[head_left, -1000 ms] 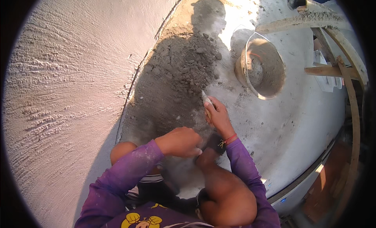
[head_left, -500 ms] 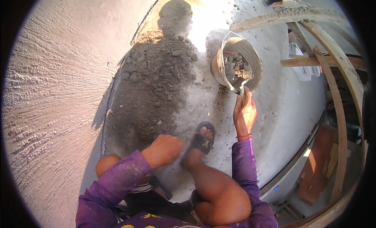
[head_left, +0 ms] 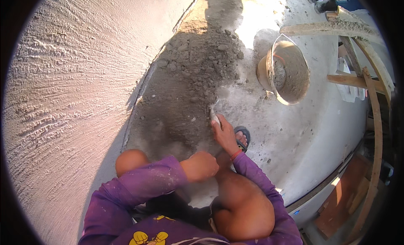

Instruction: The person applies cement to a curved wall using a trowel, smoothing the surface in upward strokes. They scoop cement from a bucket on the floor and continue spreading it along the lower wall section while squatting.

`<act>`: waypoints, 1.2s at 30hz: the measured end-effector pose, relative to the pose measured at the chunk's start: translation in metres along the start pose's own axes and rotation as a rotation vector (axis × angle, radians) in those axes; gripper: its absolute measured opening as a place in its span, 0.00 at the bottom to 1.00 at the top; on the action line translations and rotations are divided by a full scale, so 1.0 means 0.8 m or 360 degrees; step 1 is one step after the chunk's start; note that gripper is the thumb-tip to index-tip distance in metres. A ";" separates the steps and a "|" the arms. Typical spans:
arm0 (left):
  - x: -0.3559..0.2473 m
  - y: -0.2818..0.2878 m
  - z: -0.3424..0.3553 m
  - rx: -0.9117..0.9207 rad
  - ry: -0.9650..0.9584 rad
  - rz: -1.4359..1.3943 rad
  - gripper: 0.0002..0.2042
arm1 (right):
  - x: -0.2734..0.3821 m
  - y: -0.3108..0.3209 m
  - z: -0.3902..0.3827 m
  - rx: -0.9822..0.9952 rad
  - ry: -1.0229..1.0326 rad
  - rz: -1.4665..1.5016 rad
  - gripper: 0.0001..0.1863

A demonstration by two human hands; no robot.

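My right hand (head_left: 224,132) grips a trowel (head_left: 213,114) by its handle, with the blade low beside a grey heap of loose, lumpy mortar or soil (head_left: 202,55). My left hand (head_left: 198,166) is curled closed between my knees, slightly blurred; whatever it might hold is hidden. A dirty bucket (head_left: 294,81) with a wire handle stands to the right of the heap, caked grey inside.
A rough plastered wall (head_left: 71,97) runs along the left, edging the dusty concrete floor (head_left: 286,135). Crossed timbers (head_left: 349,78) and boards (head_left: 341,194) fill the right side. At the top right is part of another person's leg and boot (head_left: 324,5).
My right hand carried a scoop from the heap into the bucket half a second ago and has now moved back left and down to the ground. The view has shifted with my head.
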State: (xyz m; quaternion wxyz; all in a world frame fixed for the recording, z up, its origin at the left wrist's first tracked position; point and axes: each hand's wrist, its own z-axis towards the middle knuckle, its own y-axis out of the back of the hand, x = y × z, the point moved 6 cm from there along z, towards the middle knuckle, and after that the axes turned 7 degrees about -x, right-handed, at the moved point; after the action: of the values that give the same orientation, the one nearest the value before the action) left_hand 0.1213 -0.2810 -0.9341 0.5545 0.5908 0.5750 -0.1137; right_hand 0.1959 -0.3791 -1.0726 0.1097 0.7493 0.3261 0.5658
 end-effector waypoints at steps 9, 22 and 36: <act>0.033 -0.027 0.006 0.0098 0.0230 0.0003 0.07 | 0.150 0.025 0.041 0.0287 -0.0025 0.0436 0.18; 0.027 0.003 0.009 -0.0119 0.0152 0.0008 0.07 | 0.117 0.265 0.021 -0.1182 0.0253 -0.1073 0.21; 0.010 0.001 0.002 -0.0185 0.0128 -0.0030 0.03 | -0.059 0.068 0.027 -0.0409 -0.0334 0.0250 0.22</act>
State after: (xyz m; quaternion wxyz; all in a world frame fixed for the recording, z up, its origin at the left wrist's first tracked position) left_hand 0.1255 -0.2778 -0.9404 0.5633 0.5562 0.6079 -0.0615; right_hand 0.2286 -0.4453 -1.0878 0.1936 0.8072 0.1783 0.5284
